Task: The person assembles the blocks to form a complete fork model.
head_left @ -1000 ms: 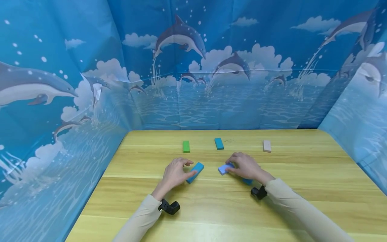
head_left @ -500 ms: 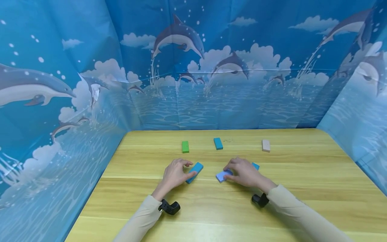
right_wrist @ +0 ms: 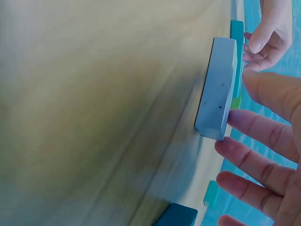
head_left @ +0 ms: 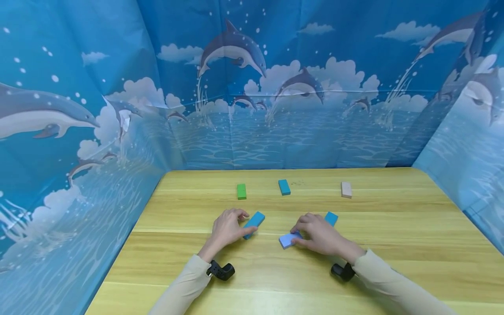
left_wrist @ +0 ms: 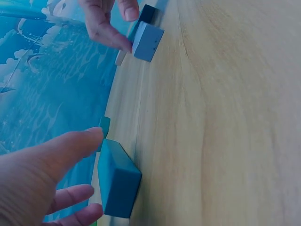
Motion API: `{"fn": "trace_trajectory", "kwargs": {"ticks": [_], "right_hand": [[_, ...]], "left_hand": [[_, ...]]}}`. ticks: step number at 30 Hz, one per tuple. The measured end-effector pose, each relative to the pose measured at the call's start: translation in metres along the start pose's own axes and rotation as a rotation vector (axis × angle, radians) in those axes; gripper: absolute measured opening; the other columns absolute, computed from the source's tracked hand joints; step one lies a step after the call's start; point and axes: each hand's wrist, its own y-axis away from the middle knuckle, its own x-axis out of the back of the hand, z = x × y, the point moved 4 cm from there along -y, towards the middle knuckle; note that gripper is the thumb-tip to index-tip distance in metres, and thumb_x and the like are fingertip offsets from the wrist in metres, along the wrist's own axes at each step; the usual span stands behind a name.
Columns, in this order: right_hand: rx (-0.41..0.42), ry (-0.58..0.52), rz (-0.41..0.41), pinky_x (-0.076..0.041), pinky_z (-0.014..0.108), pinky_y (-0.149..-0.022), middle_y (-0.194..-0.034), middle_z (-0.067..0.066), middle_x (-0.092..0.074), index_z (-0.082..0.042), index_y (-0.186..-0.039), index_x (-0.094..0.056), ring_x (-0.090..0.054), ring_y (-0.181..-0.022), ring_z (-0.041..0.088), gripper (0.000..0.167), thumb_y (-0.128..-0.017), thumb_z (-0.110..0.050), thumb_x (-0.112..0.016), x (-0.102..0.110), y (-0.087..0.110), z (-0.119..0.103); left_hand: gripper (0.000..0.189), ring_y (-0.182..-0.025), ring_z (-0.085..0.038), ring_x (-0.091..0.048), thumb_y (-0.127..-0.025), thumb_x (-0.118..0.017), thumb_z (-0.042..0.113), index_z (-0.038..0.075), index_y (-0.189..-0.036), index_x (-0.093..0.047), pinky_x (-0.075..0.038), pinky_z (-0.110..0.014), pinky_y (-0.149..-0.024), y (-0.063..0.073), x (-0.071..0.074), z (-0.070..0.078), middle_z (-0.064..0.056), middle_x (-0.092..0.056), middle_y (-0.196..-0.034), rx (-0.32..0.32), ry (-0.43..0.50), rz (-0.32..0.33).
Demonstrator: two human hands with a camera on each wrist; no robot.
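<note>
A lavender block (head_left: 288, 240) lies flat on the table under my right hand (head_left: 320, 235). In the right wrist view, the index and middle fingertips meet or nearly meet the block's edge (right_wrist: 217, 89), while the thumb stays apart from it. My left hand (head_left: 228, 229) rests beside a longer blue block (head_left: 253, 224), thumb and fingers spread around its near end. The left wrist view shows a gap between the thumb and that block (left_wrist: 118, 181); whether the lower fingers touch it I cannot tell. Another blue block (head_left: 331, 218) lies partly hidden behind my right hand.
Toward the back of the wooden table (head_left: 267, 280) lie a green block (head_left: 241, 191), a teal block (head_left: 284, 187) and a pale pinkish block (head_left: 346, 190). A blue dolphin-print curtain (head_left: 252, 131) hangs behind the table and along its sides.
My right hand and the lavender block have moved together toward me and slightly left, uncovering more of the blue block behind. The left hand has hardly moved.
</note>
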Motion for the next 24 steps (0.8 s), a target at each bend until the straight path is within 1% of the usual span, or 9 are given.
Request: {"fn": "trace_trajectory", "kwargs": {"ticks": [5, 8, 11, 15, 21, 24], "right_hand": [[0.020, 0.001, 0.009, -0.043, 0.048, -0.085, -0.097, -0.003, -0.064, -0.014, -0.100, -0.073, -0.056, -0.093, 0.018, 0.026, -0.085, -0.036, -0.071, 0.000, 0.004, -0.006], [0.027, -0.005, 0.008, -0.042, 0.048, -0.087, -0.097, -0.005, -0.063, -0.015, -0.100, -0.073, -0.055, -0.094, 0.016, 0.026, -0.085, -0.036, -0.071, -0.001, 0.007, -0.009], [0.032, -0.014, 0.001, -0.042, 0.046, -0.085, -0.096, -0.007, -0.062, -0.016, -0.100, -0.073, -0.054, -0.093, 0.014, 0.026, -0.085, -0.037, -0.071, -0.003, 0.009, -0.012], [0.038, -0.025, -0.012, -0.042, 0.045, -0.084, -0.095, -0.008, -0.062, -0.016, -0.101, -0.074, -0.053, -0.092, 0.012, 0.027, -0.085, -0.037, -0.071, -0.004, 0.012, -0.016], [0.050, -0.030, -0.007, -0.041, 0.046, -0.087, -0.094, -0.010, -0.062, -0.016, -0.099, -0.074, -0.053, -0.092, 0.011, 0.026, -0.085, -0.038, -0.071, -0.005, 0.015, -0.021], [0.051, -0.029, -0.003, -0.041, 0.045, -0.088, -0.093, -0.011, -0.061, -0.017, -0.099, -0.074, -0.053, -0.092, 0.011, 0.026, -0.085, -0.038, -0.070, -0.005, 0.016, -0.023]], "left_hand": [[0.048, -0.078, -0.009, -0.052, -0.072, -0.074, 0.058, 0.021, -0.101, -0.069, -0.042, -0.025, -0.060, 0.001, -0.001, -0.003, 0.010, -0.059, -0.085, 0.010, -0.016, -0.024], [0.048, -0.074, -0.008, -0.050, -0.070, -0.074, 0.060, 0.022, -0.099, -0.069, -0.040, -0.025, -0.057, 0.001, -0.002, -0.003, 0.011, -0.057, -0.082, 0.016, -0.020, -0.039], [0.046, -0.070, -0.008, -0.048, -0.070, -0.075, 0.060, 0.022, -0.096, -0.068, -0.039, -0.024, -0.054, 0.002, -0.004, -0.003, 0.011, -0.055, -0.079, 0.023, -0.017, -0.049], [0.046, -0.065, -0.007, -0.047, -0.071, -0.074, 0.060, 0.021, -0.095, -0.068, -0.039, -0.024, -0.052, 0.002, -0.005, -0.002, 0.012, -0.053, -0.075, 0.030, -0.022, -0.054], [0.046, -0.064, -0.006, -0.048, -0.072, -0.074, 0.058, 0.019, -0.093, -0.067, -0.039, -0.025, -0.052, 0.000, -0.004, 0.002, 0.012, -0.052, -0.073, 0.056, -0.028, -0.059], [0.045, -0.062, -0.006, -0.048, -0.072, -0.074, 0.059, 0.019, -0.091, -0.067, -0.039, -0.025, -0.051, -0.001, -0.004, 0.003, 0.012, -0.052, -0.071, 0.064, -0.047, -0.054]]}}
